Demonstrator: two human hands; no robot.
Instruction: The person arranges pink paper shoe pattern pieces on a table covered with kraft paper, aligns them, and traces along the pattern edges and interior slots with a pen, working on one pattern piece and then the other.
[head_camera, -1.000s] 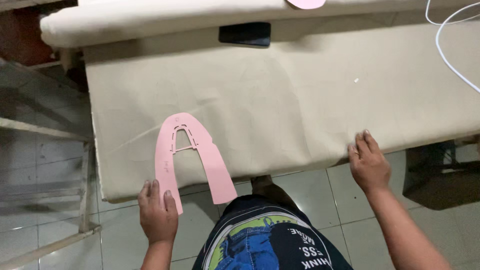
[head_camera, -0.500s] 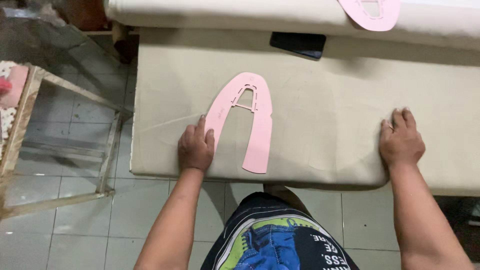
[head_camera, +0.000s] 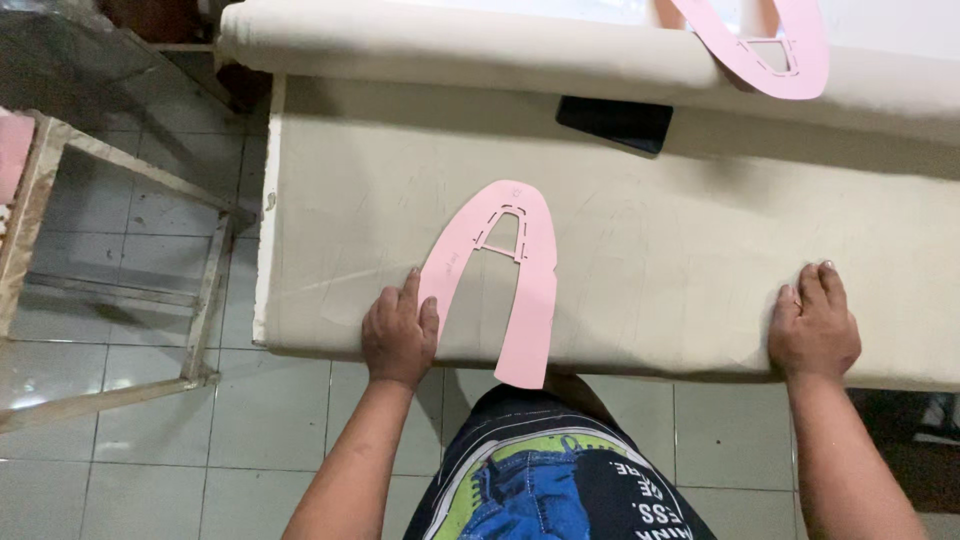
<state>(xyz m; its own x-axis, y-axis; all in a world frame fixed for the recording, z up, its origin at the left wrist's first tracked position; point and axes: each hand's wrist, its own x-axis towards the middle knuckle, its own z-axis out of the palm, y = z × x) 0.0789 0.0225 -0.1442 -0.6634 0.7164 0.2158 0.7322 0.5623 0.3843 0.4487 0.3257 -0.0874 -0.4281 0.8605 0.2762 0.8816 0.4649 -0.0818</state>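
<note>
A pink horseshoe-shaped flat paper template (head_camera: 510, 270) lies on a wide sheet of beige cloth (head_camera: 650, 250) that covers the work table across the middle of the frame. The template's rounded closed end points toward the upper part of the frame and has a small dashed cut-out window near that end; its two legs run down toward the lower edge of the cloth, and the longer right leg hangs slightly past that edge at lower centre.

The left hand (head_camera: 398, 335) rests palm down on the cloth's near edge, left of centre, fingers held close together and nearly flat, gripping nothing. Its fingertips lie on the lower end of the template's left leg, pressing it against the cloth.

The right hand (head_camera: 815, 330) lies flat on the cloth at the lower right of the frame, well apart from the template, fingers stretched out side by side and closed around nothing.

Along the top of the frame a thick roll of the same beige cloth (head_camera: 450, 50) lies across the table. A second pink template (head_camera: 770, 50) rests on that roll at the upper right, partly cut off by the frame edge. Just below the roll, right of centre, a dark flat rectangular phone-like object (head_camera: 615, 122) sits on the cloth.

At the left of the frame a wooden frame stand (head_camera: 120, 260) stands on the grey tiled floor (head_camera: 140, 470)
</note>
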